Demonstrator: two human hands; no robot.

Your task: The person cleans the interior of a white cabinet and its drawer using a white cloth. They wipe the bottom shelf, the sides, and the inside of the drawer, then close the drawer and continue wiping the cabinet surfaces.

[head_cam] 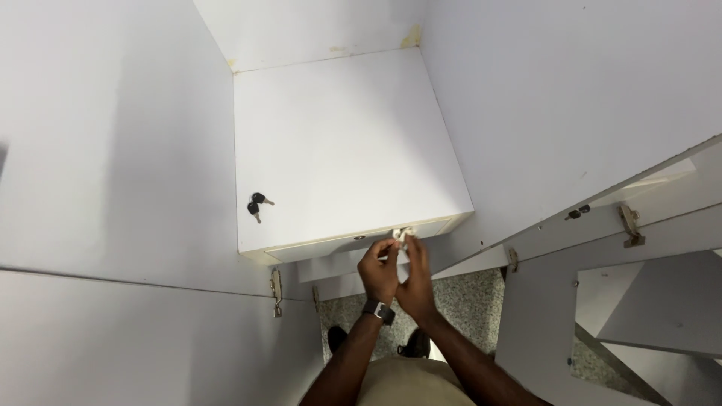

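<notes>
Both hands meet at the front edge of a white cabinet shelf [346, 150], and that edge serves as the landmark for everything else here. The left hand [378, 271], with a dark watch [380, 310] on its wrist, has its fingers curled and pinched around a small metal fitting [404, 234] that sits on the front edge, slightly right of its middle. The right hand [416, 278] comes up just beside the left, touching it, with its fingers pressed together and reaching to the same fitting. The two hands seem set this close because the part is small and needs one hand to steady it while the other works on it. What the fitting is, perhaps a lock or catch, is too small to tell.

Back from the front edge and towards its left end, a pair of keys with black heads [257, 204] lies on the shelf top, apart from the hands, likely laid there to free the fingers. Below the left end of the edge a metal hinge [277, 292] sits on the open left door [113, 331]. Below the edge, speckled floor [466, 297] and the person's dark shoes [415, 344] show.
</notes>
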